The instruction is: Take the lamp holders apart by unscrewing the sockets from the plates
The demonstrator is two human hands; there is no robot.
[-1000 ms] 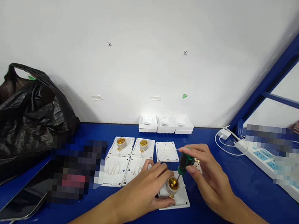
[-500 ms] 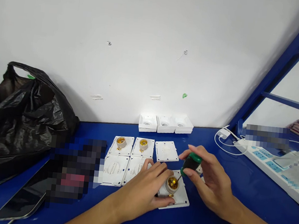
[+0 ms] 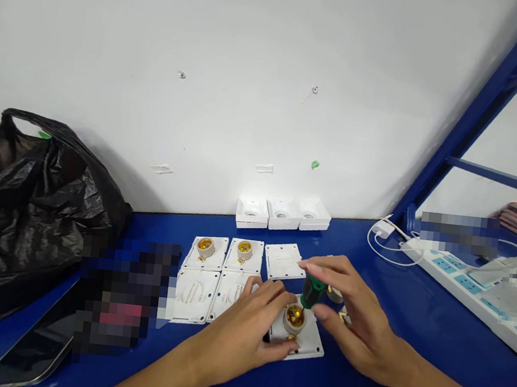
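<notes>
My right hand [image 3: 359, 318] grips a green and black screwdriver [image 3: 313, 290] by its handle. The screwdriver's tip points down into a round lamp socket [image 3: 294, 325] with a brass-coloured inside. This socket sits on a square white plate [image 3: 311, 345] lying on the blue table. My left hand [image 3: 248, 328] holds the plate and socket from the left, thumb at the near side of the socket and fingers at the far side. Partly behind my right hand are another lamp socket [image 3: 334, 295] and a small piece that I cannot make out.
Two white plates with sockets [image 3: 206, 248] [image 3: 244, 250] and several bare white plates [image 3: 192, 294] lie behind my left hand. White square boxes [image 3: 282, 216] line the wall. A black plastic bag [image 3: 44, 214] and a phone [image 3: 30, 342] are left, a power strip [image 3: 478, 297] right.
My right hand has tipped the screwdriver more upright and lowered it, so its handle is closer to the socket. My left hand keeps its hold. The whole view has shifted slightly.
</notes>
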